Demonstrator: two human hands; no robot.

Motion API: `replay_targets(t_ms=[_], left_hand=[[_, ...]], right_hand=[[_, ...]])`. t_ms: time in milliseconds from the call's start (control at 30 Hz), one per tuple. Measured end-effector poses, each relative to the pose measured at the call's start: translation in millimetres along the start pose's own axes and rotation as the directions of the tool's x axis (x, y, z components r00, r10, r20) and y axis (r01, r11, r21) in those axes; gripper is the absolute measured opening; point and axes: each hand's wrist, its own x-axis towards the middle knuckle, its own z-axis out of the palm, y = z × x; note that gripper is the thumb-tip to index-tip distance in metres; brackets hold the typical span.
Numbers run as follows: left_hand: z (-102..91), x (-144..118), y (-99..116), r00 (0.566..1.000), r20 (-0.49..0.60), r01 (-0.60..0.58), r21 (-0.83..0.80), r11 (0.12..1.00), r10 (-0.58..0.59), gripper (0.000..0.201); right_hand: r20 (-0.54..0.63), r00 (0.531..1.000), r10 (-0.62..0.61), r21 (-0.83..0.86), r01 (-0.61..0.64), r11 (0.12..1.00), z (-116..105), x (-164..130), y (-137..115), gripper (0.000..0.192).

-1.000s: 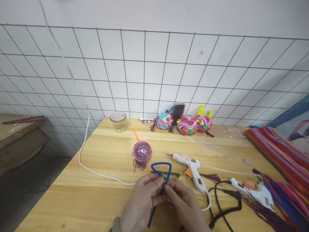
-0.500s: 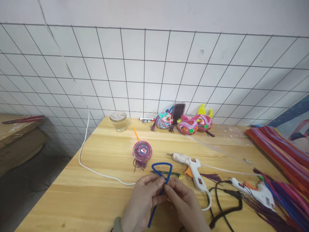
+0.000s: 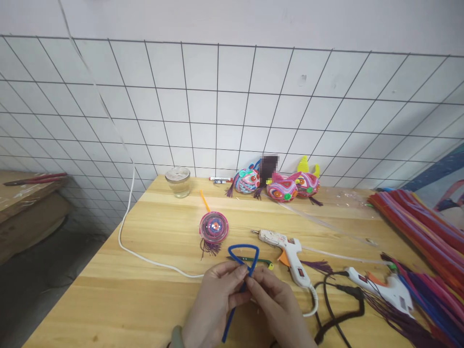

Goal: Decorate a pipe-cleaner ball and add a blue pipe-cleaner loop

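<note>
A single blue fuzzy stem [image 3: 243, 246] is between our hands, nearer to us than the coiled disc [image 3: 213, 227] and to its right. It is bent into a rounded, three-cornered loop that tops a crossing, with one straight tail slanting down toward us. Our left hand [image 3: 216, 292] pinches it narrowly at the crossing, thumb against fingers; our right hand [image 3: 274, 296] pinches it just beside, fingertips close together.

The one disc is round, ringed in pink and purple, with a purple tassel on its near side and an orange strip on its far side. Right of it, we count two white glue guns with orange triggers, one close [image 3: 284, 244], one farther off [image 3: 384, 290]. Beyond it to the right sit three patterned figures [image 3: 248, 180]; beyond it to the left, one glass [image 3: 177, 184] of pale liquid. Far right of it lies a bundle of red and orange stems [image 3: 402, 212].

Behind the disc lies one red-and-white marker [image 3: 220, 179], its print too small for us to read.
</note>
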Motion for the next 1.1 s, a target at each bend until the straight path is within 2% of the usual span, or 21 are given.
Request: replay_targets(t_ms=[1100], left_hand=[[-1.4, 2.6, -0.6, 1.000, 0.017, -0.008, 0.040, 0.999, 0.008, 0.020]], right_hand=[[0.010, 1.000, -0.001, -0.014, 0.001, 1.000, 1.2, 0.3, -2.6, 0.027]])
